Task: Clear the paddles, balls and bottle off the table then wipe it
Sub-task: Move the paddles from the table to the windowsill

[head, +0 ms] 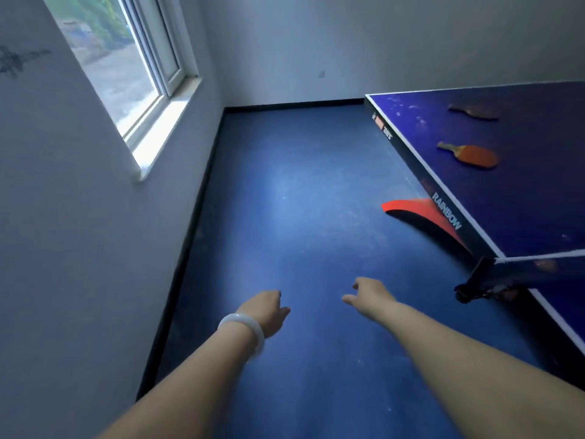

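Note:
A blue ping-pong table (522, 201) fills the right side of the view. Two orange paddles lie on it: one paddle (471, 155) nearer me, a second paddle (474, 111) farther back. Another orange shape (546, 265) shows dimly through the net (538, 264). My left hand (267, 310), with a pale bangle on the wrist, and my right hand (368, 294) hang over the blue floor, left of the table. Both hold nothing, fingers loosely curled. No balls or bottle show.
The net clamp (474, 285) juts out from the table's side near my right hand. A red and black curved table leg (421, 213) stands on the blue floor (300, 201). A white wall with a window (126, 68) runs along the left.

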Tool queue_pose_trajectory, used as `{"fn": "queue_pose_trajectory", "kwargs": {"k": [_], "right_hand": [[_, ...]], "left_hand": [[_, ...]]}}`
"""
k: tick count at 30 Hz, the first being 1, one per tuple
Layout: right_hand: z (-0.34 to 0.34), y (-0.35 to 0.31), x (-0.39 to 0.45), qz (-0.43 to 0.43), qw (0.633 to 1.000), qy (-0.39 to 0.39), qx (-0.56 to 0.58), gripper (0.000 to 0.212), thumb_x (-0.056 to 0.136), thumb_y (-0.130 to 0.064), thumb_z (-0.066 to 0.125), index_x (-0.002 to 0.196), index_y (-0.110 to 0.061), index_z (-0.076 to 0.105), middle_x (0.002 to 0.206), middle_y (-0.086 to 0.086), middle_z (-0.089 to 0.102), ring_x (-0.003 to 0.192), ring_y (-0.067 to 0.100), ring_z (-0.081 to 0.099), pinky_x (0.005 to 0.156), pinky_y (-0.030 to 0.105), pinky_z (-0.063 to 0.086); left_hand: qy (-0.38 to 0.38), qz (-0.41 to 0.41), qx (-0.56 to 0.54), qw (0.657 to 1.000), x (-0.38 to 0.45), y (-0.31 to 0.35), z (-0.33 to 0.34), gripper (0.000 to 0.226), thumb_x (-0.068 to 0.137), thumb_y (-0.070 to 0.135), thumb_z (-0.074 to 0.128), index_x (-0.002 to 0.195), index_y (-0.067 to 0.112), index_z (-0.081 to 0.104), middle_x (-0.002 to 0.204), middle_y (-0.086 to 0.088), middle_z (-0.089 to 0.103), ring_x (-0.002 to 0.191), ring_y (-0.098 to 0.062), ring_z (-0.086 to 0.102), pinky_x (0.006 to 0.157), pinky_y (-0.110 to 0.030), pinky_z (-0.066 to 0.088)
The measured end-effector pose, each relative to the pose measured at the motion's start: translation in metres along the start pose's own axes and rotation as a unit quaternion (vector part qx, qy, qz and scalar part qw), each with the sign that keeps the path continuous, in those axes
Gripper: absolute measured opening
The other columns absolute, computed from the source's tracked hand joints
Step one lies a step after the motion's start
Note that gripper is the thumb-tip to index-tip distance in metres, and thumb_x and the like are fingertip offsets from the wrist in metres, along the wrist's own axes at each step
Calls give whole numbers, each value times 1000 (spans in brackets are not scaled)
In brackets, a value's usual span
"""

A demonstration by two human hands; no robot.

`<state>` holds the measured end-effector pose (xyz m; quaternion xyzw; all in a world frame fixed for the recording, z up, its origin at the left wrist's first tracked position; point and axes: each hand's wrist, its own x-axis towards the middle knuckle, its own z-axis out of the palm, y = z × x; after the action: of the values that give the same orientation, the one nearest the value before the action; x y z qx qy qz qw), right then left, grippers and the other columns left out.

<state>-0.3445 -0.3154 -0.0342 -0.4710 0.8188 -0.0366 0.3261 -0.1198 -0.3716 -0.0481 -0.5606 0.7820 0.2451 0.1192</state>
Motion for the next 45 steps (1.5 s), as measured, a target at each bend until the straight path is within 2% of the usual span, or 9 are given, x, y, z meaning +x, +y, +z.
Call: {"fn": "queue_pose_trajectory", "kwargs": {"k": [5, 10, 15, 28, 36, 38, 41, 43, 45], "right_hand": [[-36, 12, 47, 82, 994, 44, 59, 44, 96, -36, 58, 127, -5, 51, 121, 13, 57, 96, 28, 59, 89, 40, 51], [-75, 33, 108, 135, 985, 69, 82, 47, 97, -39, 57, 129, -5, 50, 125, 12, 56, 107, 30, 60, 94, 42, 50], [-116, 53, 182, 145, 979, 75, 122, 50, 96, -38, 60, 133, -7, 49, 136, 10, 51, 120, 27, 53, 99, 35, 46], [-222, 80, 346, 211, 957, 93, 176, 51, 95, -42, 59, 134, -10, 50, 134, 9, 54, 117, 25, 55, 96, 35, 48], [-289, 65, 452, 276, 924, 141, 221, 49, 98, -36, 55, 134, -3, 50, 136, 12, 53, 120, 28, 54, 99, 37, 46], [-305, 60, 476, 293, 913, 157, 239, 46, 98, -35, 55, 132, -3, 51, 133, 12, 55, 116, 28, 56, 92, 33, 48], [-323, 61, 511, 309, 895, 186, 263, 26, 98, -34, 56, 107, -10, 59, 111, 9, 56, 95, 24, 55, 74, 28, 41], [-335, 63, 529, 325, 885, 197, 270, 36, 97, -34, 57, 115, -4, 59, 109, 9, 58, 94, 24, 55, 72, 29, 42], [-346, 66, 547, 341, 876, 207, 272, 43, 97, -35, 57, 125, -3, 55, 121, 10, 59, 101, 24, 56, 78, 31, 46]], "left_hand": [[-17, 91, 45, 995, 83, 31, -38, 43, 101, 38, 44, 131, 7, 48, 130, -12, 55, 117, -30, 54, 97, -41, 45], [-41, 146, 68, 986, 167, 74, -63, 44, 101, 38, 44, 133, 6, 47, 133, -14, 52, 120, -31, 52, 98, -40, 44], [-32, 166, 81, 982, 246, 125, -93, 44, 101, 37, 45, 133, 7, 46, 133, -14, 51, 121, -31, 51, 97, -38, 43], [-58, 222, 118, 966, 434, 230, -166, 50, 102, 38, 44, 143, 10, 38, 141, -11, 44, 126, -30, 48, 103, -40, 41], [-61, 299, 162, 938, 581, 284, -233, 51, 101, 39, 45, 143, 11, 38, 143, -11, 43, 129, -31, 46, 105, -41, 39], [-64, 314, 173, 931, 613, 297, -251, 50, 101, 38, 45, 143, 11, 39, 142, -11, 44, 129, -31, 46, 105, -41, 40], [-66, 339, 192, 919, 656, 320, -269, 51, 101, 39, 44, 143, 11, 38, 140, -12, 44, 128, -32, 46, 103, -42, 40], [-70, 350, 206, 911, 678, 335, -276, 51, 101, 40, 44, 143, 12, 37, 140, -11, 44, 128, -33, 46, 103, -43, 39], [-77, 361, 219, 903, 699, 350, -281, 52, 101, 41, 44, 143, 13, 37, 140, -10, 44, 129, -33, 45, 104, -44, 38]]}}
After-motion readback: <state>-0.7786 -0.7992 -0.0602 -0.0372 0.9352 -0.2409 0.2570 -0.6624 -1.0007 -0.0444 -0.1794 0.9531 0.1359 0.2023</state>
